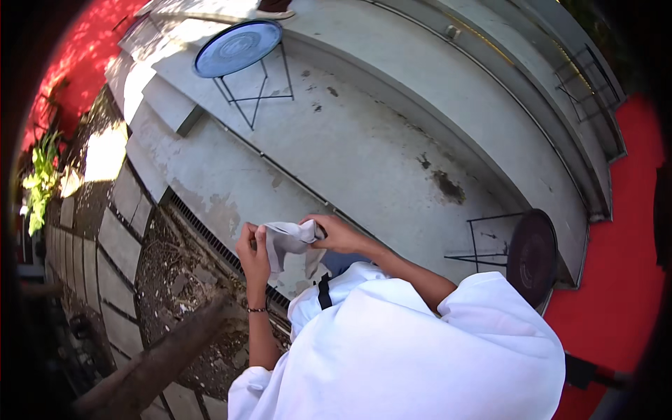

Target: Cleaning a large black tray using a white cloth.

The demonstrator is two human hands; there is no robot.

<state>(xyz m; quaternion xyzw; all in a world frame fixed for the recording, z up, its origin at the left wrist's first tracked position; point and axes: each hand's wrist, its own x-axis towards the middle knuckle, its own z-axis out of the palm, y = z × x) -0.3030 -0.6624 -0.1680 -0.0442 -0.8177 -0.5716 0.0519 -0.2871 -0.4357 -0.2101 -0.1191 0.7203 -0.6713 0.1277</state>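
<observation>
A light grey cloth is stretched between my two hands, in front of my body. My left hand pinches its left edge between thumb and fingers, with a dark bracelet at the wrist. The right end of the cloth is bunched up in my right hand, whose fingertips are partly hidden by the fabric. Part of the cloth hangs down between the hands, above the concrete step.
A round blue metal tray table stands at the upper left; a dark round one is at the right. Concrete steps curve above. A drain grate, a tree trunk and paving slabs lie left. A person's shoe shows at the top.
</observation>
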